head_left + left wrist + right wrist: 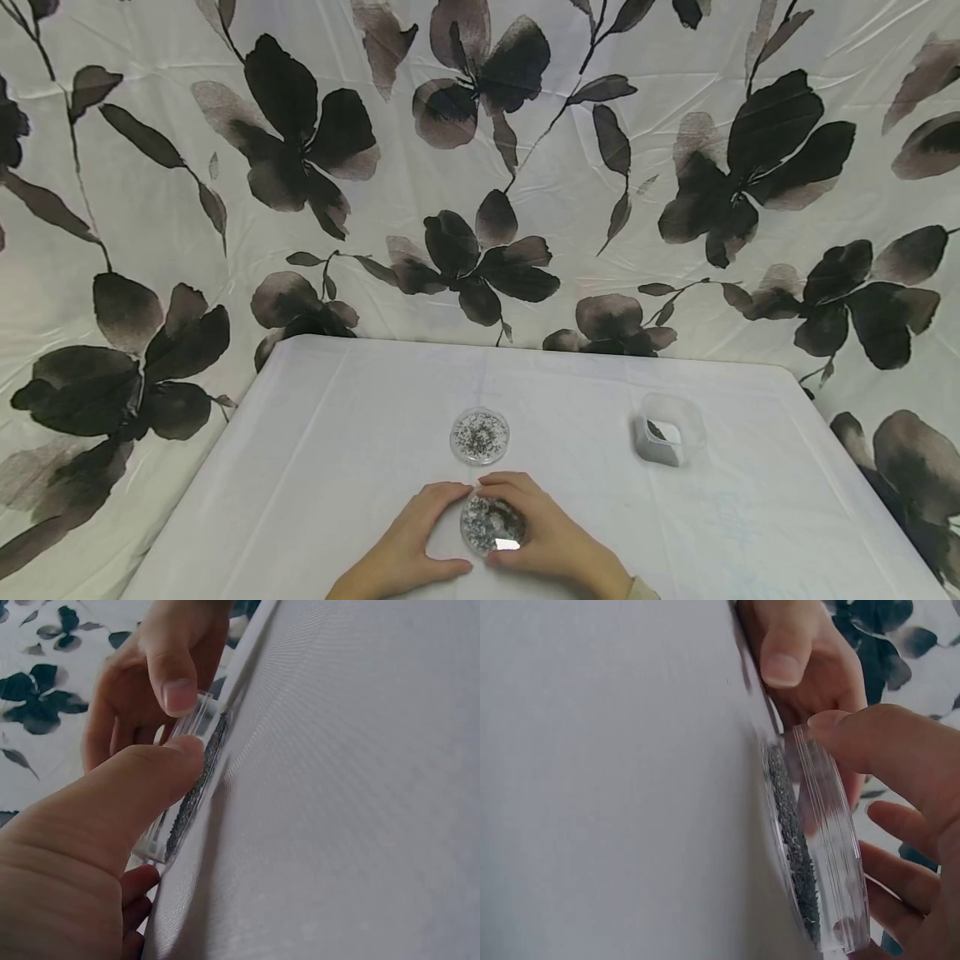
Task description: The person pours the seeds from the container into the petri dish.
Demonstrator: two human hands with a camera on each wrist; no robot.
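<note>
A round clear petri dish [489, 525] with a lid on it and dark granules inside stands near the front of the table. My right hand [555, 533] grips its right side, with the thumb at the near rim and the fingers at the far rim. On the other side my left hand [416, 533] curves around the dish, its fingertips close to the far left rim and its thumb just off the near left edge. Seen from the side in the right wrist view, the granules form a dark layer along the bottom of the dish [832, 847].
Just behind the hands lies a second round clear dish [480, 436], scattered with dark bits. A small clear square tub [686, 421] with grey contents stands further right. The white tabletop [360, 433] ends at a floral cloth backdrop [465, 183].
</note>
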